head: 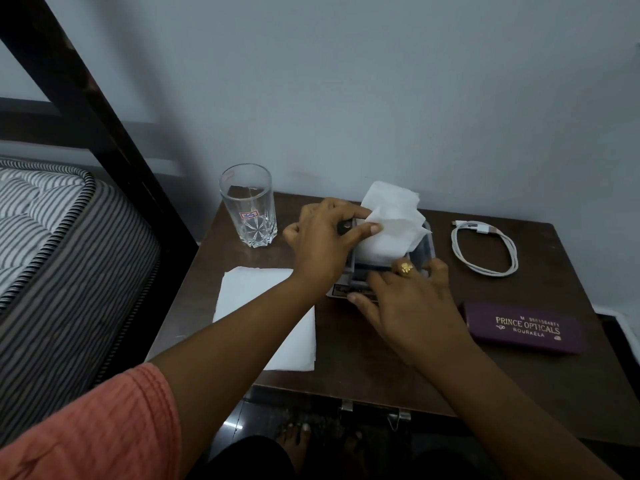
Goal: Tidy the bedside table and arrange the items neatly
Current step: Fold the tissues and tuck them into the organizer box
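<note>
On the dark wooden bedside table [381, 375] stands a clear plastic box [426, 245] with a white tissue [391, 223] sticking up out of it. My left hand [322, 237] pinches the tissue's left edge between thumb and fingers; a small dark thing shows under the fingers. My right hand [405, 299], with a gold ring, presses on the box's near edge and steadies it. A second white tissue [270, 317] lies flat at the table's front left.
An empty drinking glass [248, 206] stands at the back left. A coiled white cable [485, 247] lies at the back right, a purple spectacle case [526, 327] near the right edge. A striped mattress [52, 244] and dark bed frame [86, 98] border the left.
</note>
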